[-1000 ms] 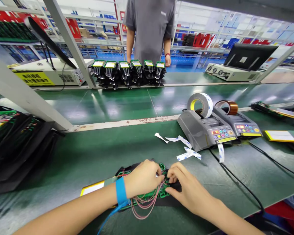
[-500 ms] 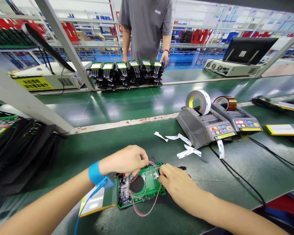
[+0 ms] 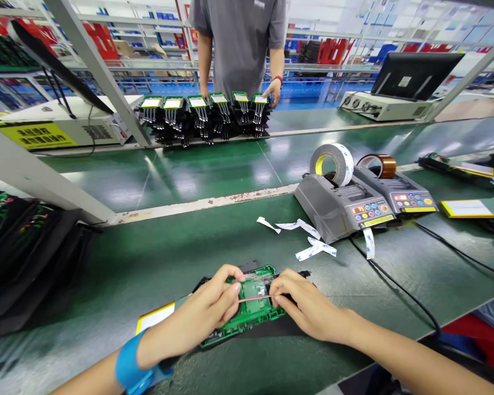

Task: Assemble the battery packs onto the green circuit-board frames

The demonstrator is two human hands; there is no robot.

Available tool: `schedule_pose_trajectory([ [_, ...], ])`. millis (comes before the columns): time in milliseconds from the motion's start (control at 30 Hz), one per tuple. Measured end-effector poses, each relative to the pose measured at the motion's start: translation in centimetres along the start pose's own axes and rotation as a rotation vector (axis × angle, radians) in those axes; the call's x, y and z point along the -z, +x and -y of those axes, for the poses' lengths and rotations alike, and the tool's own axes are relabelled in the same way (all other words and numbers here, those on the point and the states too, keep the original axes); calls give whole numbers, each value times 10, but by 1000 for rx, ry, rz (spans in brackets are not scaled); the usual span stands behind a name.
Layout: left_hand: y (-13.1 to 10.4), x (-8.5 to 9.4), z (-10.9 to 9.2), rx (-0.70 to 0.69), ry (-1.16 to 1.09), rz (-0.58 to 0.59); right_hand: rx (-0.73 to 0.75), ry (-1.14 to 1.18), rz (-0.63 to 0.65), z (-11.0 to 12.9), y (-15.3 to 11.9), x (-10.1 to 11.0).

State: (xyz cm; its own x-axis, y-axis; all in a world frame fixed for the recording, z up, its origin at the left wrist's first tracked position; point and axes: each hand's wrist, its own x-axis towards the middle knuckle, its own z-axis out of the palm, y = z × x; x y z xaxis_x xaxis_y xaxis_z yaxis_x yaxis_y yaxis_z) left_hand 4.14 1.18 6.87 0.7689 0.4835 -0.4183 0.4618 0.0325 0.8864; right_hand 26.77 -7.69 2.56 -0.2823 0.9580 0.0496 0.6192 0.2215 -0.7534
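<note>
A green electronics housing [image 3: 253, 312] lies on the bench in front of me, partly covered by my hands. Thin pinkish wires [image 3: 255, 298] stretch across it from one hand to the other. My left hand [image 3: 218, 296], with a blue strap [image 3: 134, 359] on its wrist, pinches the wires over the housing's left half. At the right end, my right hand [image 3: 300, 302] has its thumb and forefinger closed on the wires. A yellow-edged flat panel with a white face [image 3: 156, 317] shows at the housing's left, partly behind my left forearm.
Two tape dispensers [image 3: 346, 206] stand at the right, with cut tape strips [image 3: 316, 249] beside them. Black cables [image 3: 399, 291] run along the right side. Stacked black parts [image 3: 28, 263] are at the left. Across the bench, a person [image 3: 241, 49] touches stacked green-topped units [image 3: 197, 115].
My left hand has moved down over the housing's left part. The wire loop that hung over the near edge is now drawn into a straight span between my hands.
</note>
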Motion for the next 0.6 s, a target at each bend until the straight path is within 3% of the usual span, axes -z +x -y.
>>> schedule_pose_trajectory([
  [100,-19,4,18,-144,290,-73,39,-2,38,-5,5,3],
  [267,-36,8,52,-312,673,-51,261,-21,133,-13,12,15],
  [400,-39,8,60,-554,978,-53,380,-108,291,-14,16,29],
  [467,-37,3,60,-545,1048,-94,404,-147,342,-16,17,34],
  [600,-29,-9,57,-352,965,-145,486,-268,380,-20,19,34],
])
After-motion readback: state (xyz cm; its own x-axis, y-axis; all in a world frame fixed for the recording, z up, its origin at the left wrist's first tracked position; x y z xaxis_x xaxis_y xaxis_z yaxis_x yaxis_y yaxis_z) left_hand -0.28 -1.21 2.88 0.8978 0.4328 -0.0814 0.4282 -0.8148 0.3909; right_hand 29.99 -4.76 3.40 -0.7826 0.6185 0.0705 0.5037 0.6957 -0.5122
